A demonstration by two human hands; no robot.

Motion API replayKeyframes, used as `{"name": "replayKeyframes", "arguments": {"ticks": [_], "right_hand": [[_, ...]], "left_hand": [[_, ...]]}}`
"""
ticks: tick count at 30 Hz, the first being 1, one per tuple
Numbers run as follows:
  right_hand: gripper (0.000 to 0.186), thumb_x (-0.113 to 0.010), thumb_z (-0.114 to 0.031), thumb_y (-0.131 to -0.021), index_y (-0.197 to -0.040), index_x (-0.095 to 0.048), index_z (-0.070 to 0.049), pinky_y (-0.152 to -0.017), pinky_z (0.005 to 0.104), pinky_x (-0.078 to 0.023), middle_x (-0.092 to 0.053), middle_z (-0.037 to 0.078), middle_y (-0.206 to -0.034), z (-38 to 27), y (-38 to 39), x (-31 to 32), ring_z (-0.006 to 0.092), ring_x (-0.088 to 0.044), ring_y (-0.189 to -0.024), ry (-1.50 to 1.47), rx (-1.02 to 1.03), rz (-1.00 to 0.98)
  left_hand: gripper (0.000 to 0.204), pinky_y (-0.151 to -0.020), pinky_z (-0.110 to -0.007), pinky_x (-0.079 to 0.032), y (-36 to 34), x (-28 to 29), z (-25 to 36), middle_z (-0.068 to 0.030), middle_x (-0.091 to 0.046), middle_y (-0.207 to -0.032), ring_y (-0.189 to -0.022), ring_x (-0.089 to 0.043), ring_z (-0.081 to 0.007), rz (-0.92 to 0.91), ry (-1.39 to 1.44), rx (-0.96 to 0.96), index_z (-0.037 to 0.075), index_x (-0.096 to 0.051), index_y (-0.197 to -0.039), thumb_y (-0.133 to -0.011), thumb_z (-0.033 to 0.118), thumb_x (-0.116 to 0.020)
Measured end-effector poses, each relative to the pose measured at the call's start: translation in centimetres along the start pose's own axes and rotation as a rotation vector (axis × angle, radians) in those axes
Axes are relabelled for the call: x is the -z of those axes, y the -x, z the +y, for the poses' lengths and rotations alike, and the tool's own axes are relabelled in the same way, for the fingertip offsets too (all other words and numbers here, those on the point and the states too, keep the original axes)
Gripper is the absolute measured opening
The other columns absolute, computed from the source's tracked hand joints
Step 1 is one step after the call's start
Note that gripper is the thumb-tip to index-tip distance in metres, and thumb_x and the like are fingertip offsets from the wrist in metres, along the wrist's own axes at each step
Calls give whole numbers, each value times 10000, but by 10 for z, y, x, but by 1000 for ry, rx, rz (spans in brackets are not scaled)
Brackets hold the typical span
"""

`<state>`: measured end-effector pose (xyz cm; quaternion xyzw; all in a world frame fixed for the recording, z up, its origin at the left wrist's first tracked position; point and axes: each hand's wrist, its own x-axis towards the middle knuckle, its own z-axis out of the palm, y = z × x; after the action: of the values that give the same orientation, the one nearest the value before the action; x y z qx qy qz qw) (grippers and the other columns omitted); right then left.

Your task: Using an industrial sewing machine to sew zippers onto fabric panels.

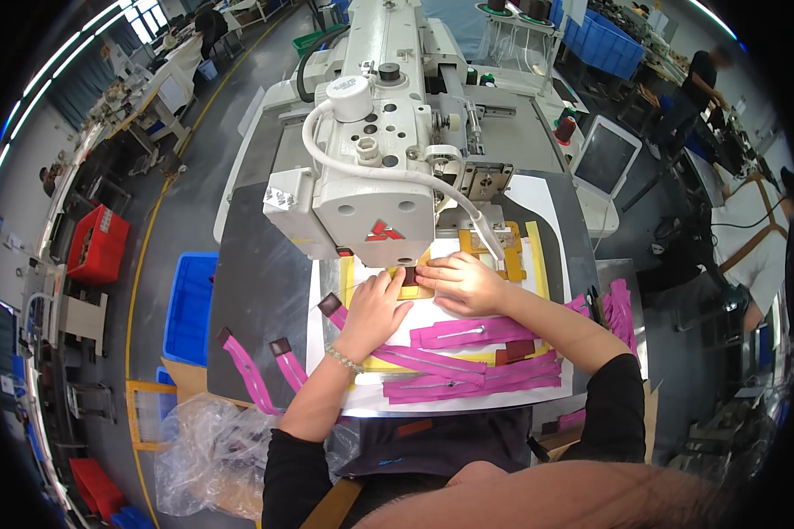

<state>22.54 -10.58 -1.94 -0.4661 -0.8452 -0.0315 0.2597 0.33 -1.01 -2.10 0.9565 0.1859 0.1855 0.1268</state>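
Both my hands meet under the head of a white industrial sewing machine point(375, 216), at a small dark brown patch point(408, 277) in a yellow-edged template point(423, 294). My left hand point(372, 316) has its fingertips closed on the patch's left side. From the right, my right hand point(468, 284) holds the patch's other edge with its fingers together. Part of the patch is hidden under the fingers. Close below the hands lie magenta zipper strips point(472, 332), several with dark brown end tabs. A dark red-brown piece point(514, 351) rests among them.
More magenta zippers point(249, 375) lie on the dark table's left. A blue bin point(191, 309) and clear plastic bags point(212, 450) are left of the table. The machine's screen point(605, 157) and thread cones point(565, 130) stand at the right. Another person point(692, 97) stands far right.
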Motion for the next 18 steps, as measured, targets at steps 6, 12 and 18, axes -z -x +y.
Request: {"name": "replayKeyframes", "arguments": {"ticks": [6, 12, 18], "right_hand": [[430, -663, -207, -772, -1176, -603, -71, -888, 380, -401, -592, 58, -1232, 1, -3, 4, 214, -543, -1112, 3, -2, -56], [409, -652, -224, -775, -1167, -603, -116, -858, 382, -376, -576, 25, -1259, 4, -5, 7, 193, -527, -1117, -2, -14, -113], [411, -652, -248, -775, -1161, -599, -120, -846, 379, -383, -575, 14, -1251, 4, -8, 3, 190, -523, -1113, 29, -3, -130]], "left_hand": [[553, -833, -392, -451, 1, 3, -2, -155, -530, -1019, -942, -553, -300, -23, 83, 11, -50, -508, -1267, -841, 273, -646], [505, -820, -382, -475, -3, 0, -2, -160, -556, -1059, -945, -579, -295, -31, 90, 4, -52, -519, -1241, -834, 218, -647], [480, -768, -391, -479, -6, -1, -5, -153, -547, -967, -870, -580, -320, 32, 171, -17, -46, -542, -1233, -835, 199, -653]]}}
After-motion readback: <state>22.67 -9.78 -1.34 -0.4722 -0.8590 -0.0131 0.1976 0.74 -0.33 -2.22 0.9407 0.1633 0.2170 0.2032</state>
